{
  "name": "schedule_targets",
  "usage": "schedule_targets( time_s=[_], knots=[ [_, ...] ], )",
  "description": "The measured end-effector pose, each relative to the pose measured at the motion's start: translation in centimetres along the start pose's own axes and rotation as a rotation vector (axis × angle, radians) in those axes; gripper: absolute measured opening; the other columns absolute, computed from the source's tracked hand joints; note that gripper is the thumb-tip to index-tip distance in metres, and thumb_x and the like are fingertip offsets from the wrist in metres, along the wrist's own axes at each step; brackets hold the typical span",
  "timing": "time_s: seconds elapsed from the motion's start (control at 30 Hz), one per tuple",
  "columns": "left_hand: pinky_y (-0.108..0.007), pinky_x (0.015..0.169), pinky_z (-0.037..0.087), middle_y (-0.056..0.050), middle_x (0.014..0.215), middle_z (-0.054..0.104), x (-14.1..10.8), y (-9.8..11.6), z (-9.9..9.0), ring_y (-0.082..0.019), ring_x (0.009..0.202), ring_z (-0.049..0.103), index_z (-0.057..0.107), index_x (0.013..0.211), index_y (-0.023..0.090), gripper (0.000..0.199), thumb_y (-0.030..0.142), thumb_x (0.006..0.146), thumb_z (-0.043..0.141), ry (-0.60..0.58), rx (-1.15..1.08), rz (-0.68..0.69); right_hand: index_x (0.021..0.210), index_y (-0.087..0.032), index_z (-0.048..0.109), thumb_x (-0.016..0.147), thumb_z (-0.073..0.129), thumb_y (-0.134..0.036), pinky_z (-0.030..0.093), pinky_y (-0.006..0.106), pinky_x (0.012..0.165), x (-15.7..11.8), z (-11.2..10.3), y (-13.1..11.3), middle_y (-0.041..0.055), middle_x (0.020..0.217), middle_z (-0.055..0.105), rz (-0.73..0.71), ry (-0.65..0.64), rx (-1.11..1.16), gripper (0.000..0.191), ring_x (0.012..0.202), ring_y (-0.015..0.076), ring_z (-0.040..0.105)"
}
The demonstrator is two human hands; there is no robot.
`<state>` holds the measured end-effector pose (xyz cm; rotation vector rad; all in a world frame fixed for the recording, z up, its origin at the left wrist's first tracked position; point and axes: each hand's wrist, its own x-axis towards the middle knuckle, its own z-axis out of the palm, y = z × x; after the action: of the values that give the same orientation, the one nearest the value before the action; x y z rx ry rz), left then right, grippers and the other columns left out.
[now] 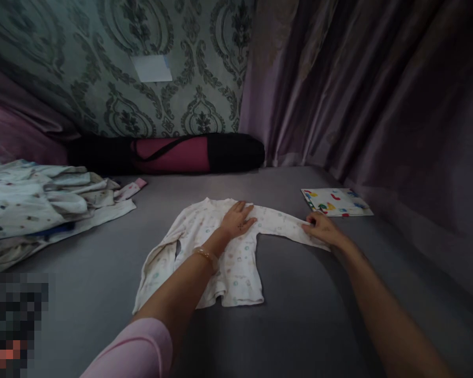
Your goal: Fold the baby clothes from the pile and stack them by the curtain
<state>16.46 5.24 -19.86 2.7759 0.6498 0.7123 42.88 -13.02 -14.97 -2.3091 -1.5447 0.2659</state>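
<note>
A small white long-sleeved shirt (240, 268) with a faint print lies spread on the grey sheet. Across its upper chest my left hand (237, 219) rests flat, fingers stretched out. My right hand (324, 230) pinches the sleeve on the right near its cuff, and that sleeve reaches out sideways. The other sleeve (157, 268) slants down to the left, partly behind my left forearm. Just beyond my right hand lies a folded cloth (335, 199), white with colourful figures.
On the left is a loose heap of printed clothes (43, 199). A black and dark pink cylindrical bag (173, 155) lies along the back against the patterned wall (197, 94). Purple curtains (299, 89) hang at the right. The grey sheet (291, 315) spreads under everything.
</note>
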Motion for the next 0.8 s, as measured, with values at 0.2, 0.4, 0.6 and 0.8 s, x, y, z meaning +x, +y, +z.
schedule_targets(
  time_s=[0.2,0.4,0.6,0.8],
  knots=[
    [-0.045,0.112,0.028,-0.019,0.142,0.043,0.0,0.2,0.1,-0.031,0.135,0.036,0.047,0.134,0.013,0.063,0.056,0.088,0.047,-0.022,0.039,-0.022,0.080,-0.022,0.050,0.077,0.055,-0.048,0.031,0.024,0.049,-0.3,0.1,1.5,-0.0035,0.058,0.048,0.121,0.092,0.204,0.027,0.053,0.0138,0.045],
    [-0.046,0.112,0.027,-0.017,0.144,0.041,0.1,0.1,0.3,-0.032,0.136,0.033,0.046,0.136,0.016,0.071,0.064,0.084,0.047,-0.050,0.037,-0.038,0.092,-0.021,0.053,0.084,0.048,-0.040,0.041,0.029,0.068,-1.5,0.4,2.3,0.0053,0.084,0.062,0.031,0.094,0.029,0.021,0.076,0.0199,0.059],
    [-0.047,0.112,0.026,-0.018,0.145,0.040,0.1,-0.1,0.3,-0.033,0.136,0.032,0.046,0.136,0.016,0.072,0.065,0.084,0.047,-0.064,0.003,-0.047,0.088,-0.018,0.057,0.077,0.045,-0.023,0.046,0.032,0.077,-2.0,1.0,3.7,0.0075,0.089,0.059,-0.044,0.230,-0.015,0.017,0.085,0.0200,0.057],
    [-0.046,0.112,0.027,-0.017,0.144,0.040,0.1,0.0,0.2,-0.033,0.136,0.033,0.046,0.136,0.016,0.072,0.065,0.084,0.046,-0.061,0.005,-0.043,0.093,-0.012,0.063,0.082,0.042,-0.016,0.045,0.041,0.079,-3.3,0.2,0.2,0.0179,0.096,0.061,0.174,0.246,-0.375,0.024,0.091,0.0270,0.058]
  ],
)
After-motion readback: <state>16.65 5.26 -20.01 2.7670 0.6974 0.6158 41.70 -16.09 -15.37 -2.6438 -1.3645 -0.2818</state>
